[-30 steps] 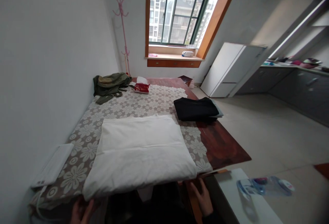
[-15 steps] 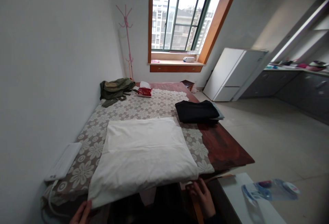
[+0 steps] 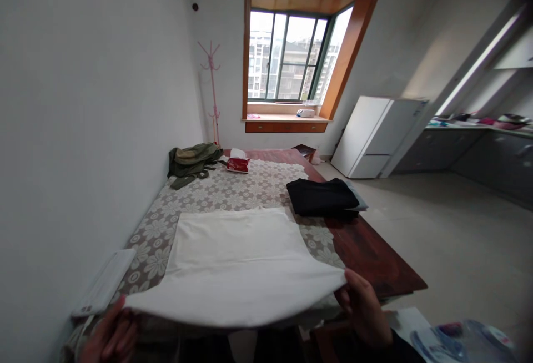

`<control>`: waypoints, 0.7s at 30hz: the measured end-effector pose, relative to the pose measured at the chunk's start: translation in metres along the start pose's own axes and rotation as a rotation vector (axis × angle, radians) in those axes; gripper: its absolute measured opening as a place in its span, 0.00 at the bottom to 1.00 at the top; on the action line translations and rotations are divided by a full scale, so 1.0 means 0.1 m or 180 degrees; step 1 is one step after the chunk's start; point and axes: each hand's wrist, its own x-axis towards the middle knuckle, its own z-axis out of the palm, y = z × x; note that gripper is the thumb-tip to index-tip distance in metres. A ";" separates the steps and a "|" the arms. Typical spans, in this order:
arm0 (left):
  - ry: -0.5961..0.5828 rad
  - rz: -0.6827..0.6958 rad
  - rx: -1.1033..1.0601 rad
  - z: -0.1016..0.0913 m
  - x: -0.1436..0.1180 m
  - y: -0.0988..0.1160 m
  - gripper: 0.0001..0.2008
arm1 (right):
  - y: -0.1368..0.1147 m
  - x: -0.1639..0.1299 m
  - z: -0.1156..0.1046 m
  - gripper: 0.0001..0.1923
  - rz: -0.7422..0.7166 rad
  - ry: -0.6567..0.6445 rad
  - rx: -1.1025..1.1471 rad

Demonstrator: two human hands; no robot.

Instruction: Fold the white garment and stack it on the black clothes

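Left hand (image 3: 111, 331), 7 o'clock – pinching near-left corner of cloth (image 3: 237, 257). Cloth at 6 o'clock, far part flat on table (image 3: 378, 257), near edge sagging between hands: seemingly lifting step. Right hand (image 3: 365, 308), 5 o'clock – pinching near-right corner. Next move likely calls for even tension.

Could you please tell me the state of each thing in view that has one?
White cloth: near edge raised, far part flat
Left hand: pinching its near left corner
Right hand: pinching its near right corner
Black clothing: folded
Tissue pack: open
Tablecloth: spread out
Backpack: slumped
Fridge: shut
Coat rack: upright
Window: unclear whether fully shut
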 end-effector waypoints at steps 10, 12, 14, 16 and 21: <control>-0.0291 0.0379 0.0498 1.22 1.31 0.68 0.11 | -0.30 1.76 1.17 0.31 -0.0539 0.0093 -0.0615; -0.0215 0.0485 0.0681 1.27 1.40 0.64 0.14 | -0.18 1.85 1.22 0.31 -0.0608 0.0040 -0.0780; -0.0115 0.0667 0.0956 1.20 1.41 0.55 0.19 | -0.04 1.83 1.15 0.30 -0.0677 -0.0015 -0.0899; -0.0029 0.1050 0.1672 1.01 1.38 0.42 0.22 | 0.11 1.75 0.98 0.25 -0.0899 -0.0123 -0.1508; 0.0225 0.1910 0.4339 0.51 1.32 0.00 0.33 | 0.37 1.57 0.50 0.23 -0.1307 -0.0108 -0.4579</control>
